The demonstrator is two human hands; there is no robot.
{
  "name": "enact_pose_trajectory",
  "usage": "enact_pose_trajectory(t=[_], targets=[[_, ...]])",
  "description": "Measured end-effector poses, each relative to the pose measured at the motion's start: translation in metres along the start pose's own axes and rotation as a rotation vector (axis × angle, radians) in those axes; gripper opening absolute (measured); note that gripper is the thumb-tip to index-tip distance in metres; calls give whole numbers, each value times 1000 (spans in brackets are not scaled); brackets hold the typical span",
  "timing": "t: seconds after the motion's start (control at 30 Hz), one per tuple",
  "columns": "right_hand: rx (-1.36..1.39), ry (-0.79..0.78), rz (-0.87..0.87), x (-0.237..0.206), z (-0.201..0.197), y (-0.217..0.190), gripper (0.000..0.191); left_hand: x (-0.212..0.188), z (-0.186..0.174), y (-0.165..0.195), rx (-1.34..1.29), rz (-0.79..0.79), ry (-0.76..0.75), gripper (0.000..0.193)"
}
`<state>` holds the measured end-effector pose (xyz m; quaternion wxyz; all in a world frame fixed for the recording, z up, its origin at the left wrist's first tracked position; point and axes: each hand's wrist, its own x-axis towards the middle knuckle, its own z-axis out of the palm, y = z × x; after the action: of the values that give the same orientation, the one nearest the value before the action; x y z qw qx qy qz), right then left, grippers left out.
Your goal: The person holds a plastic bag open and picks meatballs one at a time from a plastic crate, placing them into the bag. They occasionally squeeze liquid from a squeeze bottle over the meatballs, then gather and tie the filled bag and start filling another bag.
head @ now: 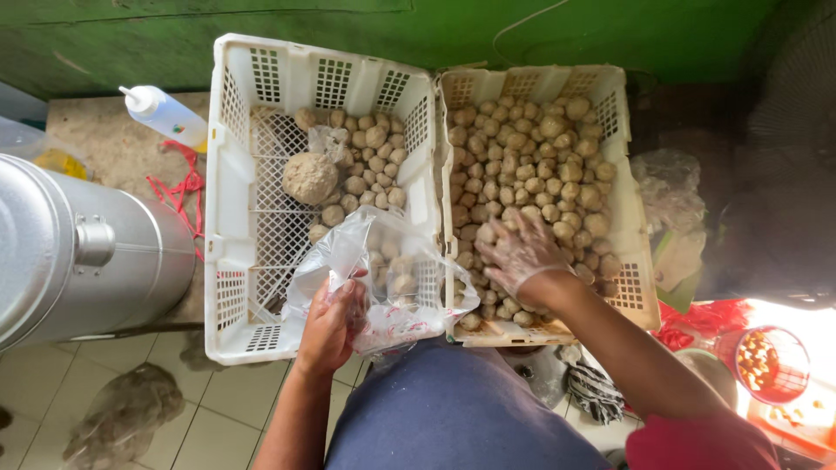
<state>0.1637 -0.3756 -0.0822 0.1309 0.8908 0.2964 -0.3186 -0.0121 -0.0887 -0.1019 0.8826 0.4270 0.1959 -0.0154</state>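
My left hand [333,322] grips the edge of a clear plastic bag [383,270] that holds several beige meatballs and rests over the rims of two white crates. My right hand [520,252], in a thin clear glove, lies fingers spread on the heap of meatballs [531,165] in the right crate [631,261]. Whether it holds any I cannot tell. The left crate [228,218] holds a smaller pile of meatballs [370,165] and one big round ball [310,177] at its far end.
A large metal pot [78,252] stands at the left, a white squeeze bottle [165,115] behind it. A red basket [771,361] with small pieces sits at the right. Crumpled plastic bags [669,196] lie beside the right crate. Green wall behind.
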Motion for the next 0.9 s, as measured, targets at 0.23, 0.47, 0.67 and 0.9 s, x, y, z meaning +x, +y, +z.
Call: enact_pose_trajectory(t=[0.23, 0.47, 0.67, 0.9], targets=[[109, 338, -2, -54, 81, 39, 54, 4, -2, -6, -52, -42, 25, 27], [638, 796, 167, -66, 92, 76, 24, 16, -8, -21, -65, -70, 60, 28], [697, 1011, 198, -57, 103, 54, 26, 29, -8, -34, -36, -49, 44, 21], [915, 1035, 321, -46, 130, 45, 36, 30, -3, -38, -1, -26, 57, 22]])
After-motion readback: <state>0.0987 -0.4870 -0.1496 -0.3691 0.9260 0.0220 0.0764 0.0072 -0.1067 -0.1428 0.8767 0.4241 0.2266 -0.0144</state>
